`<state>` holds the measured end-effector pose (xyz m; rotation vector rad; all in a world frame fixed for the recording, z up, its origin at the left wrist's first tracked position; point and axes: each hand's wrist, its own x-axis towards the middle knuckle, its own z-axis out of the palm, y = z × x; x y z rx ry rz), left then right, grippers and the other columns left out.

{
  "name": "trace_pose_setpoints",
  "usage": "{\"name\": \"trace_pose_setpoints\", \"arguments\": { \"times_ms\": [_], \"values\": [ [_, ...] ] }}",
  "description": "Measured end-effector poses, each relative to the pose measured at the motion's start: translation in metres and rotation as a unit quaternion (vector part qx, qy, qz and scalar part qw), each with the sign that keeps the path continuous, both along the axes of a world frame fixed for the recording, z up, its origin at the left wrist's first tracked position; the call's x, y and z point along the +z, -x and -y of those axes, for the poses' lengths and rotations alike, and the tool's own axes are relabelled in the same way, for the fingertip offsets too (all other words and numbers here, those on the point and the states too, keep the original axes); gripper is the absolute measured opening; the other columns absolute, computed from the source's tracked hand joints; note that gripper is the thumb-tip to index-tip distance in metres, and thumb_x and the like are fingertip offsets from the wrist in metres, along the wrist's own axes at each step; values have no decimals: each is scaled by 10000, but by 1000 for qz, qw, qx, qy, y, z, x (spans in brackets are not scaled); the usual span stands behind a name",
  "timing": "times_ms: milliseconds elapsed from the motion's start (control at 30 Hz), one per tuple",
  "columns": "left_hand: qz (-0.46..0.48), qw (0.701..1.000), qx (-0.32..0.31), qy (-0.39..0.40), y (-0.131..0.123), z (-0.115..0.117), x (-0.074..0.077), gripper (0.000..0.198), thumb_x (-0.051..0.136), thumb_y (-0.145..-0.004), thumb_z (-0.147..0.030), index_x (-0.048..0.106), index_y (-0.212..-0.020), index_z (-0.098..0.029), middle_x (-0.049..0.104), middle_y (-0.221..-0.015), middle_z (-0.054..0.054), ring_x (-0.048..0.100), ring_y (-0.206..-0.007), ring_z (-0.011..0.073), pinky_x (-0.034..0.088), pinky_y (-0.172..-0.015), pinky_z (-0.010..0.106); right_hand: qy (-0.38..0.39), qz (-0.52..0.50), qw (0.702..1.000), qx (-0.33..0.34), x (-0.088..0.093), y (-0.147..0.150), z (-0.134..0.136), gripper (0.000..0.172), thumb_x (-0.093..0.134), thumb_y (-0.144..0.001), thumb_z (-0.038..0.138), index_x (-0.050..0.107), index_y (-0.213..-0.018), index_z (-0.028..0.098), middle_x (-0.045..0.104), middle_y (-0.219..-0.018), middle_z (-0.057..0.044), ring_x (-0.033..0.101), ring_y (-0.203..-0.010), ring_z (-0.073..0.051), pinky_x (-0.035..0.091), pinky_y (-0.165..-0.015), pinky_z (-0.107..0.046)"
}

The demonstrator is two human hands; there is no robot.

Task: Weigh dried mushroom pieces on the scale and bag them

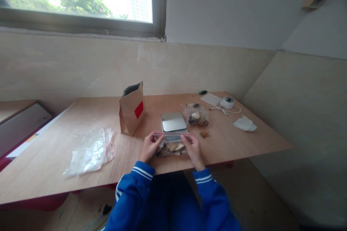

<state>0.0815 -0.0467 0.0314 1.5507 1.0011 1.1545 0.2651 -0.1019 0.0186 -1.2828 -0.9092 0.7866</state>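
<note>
A clear zip bag (173,148) with pale and dark dried pieces inside lies at the table's front edge, its red-lined zip strip at the top. My left hand (150,147) pinches the left end of that strip between thumb and fingers. At the right end, my right hand (193,148) grips the strip the same way. Just beyond the bag sits a kitchen scale (174,121) with a shiny square plate, its near edge partly hidden by the bag. To the right of the scale is a second filled zip bag (198,118), with a loose brown dried piece (204,134) in front of it.
A brown paper pouch (132,110) with a red label stands upright, left of the scale. Flat clear zip bags (90,151) lie further left. Toward the right are another small filled bag (193,105), a white round device (227,102) with a cable, and crumpled white tissue (244,123).
</note>
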Motion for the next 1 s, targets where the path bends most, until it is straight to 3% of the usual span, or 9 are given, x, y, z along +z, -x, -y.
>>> {"name": "trace_pose_setpoints", "arguments": {
  "times_ms": [267, 567, 800, 1000],
  "values": [
    [4, 999, 38, 12, -1, 2, 5, 296, 686, -702, -438, 664, -774, -152, 671, -666, 24, 611, -623, 164, 440, -541, 233, -2, -8, 1000, 7, -2, 0, -1, 293, 676, -737, 431, 684, -844, 158, 721, -784, -53, 661, -754, -201, 521, -702, -309],
    [-5, 1000, 7, -2, 1, 2, 3, 266, 649, -758, -419, 612, -825, -164, 671, -764, 23, 623, -698, 158, 466, -628, 234, 16, -52, 996, 75, 0, -1, 2, 376, 716, -694, 445, 677, -947, 170, 729, -910, -71, 679, -857, -227, 531, -778, -338],
    [6, 1000, -17, 13, 0, 5, 10, 335, 669, -738, -418, 634, -959, -169, 705, -879, 43, 654, -786, 180, 501, -687, 262, 30, -47, 996, 75, -3, 0, 0, 396, 708, -703, 465, 690, -939, 148, 738, -886, -81, 690, -843, -238, 540, -786, -366],
    [-24, 999, -16, 18, -1, 5, 11, 300, 672, -737, -426, 674, -857, -151, 710, -781, 43, 660, -736, 184, 504, -657, 261, 25, -15, 997, 68, -5, 0, -1, 381, 703, -709, 467, 706, -916, 148, 739, -861, -81, 688, -827, -239, 546, -768, -362]
  ]
}}
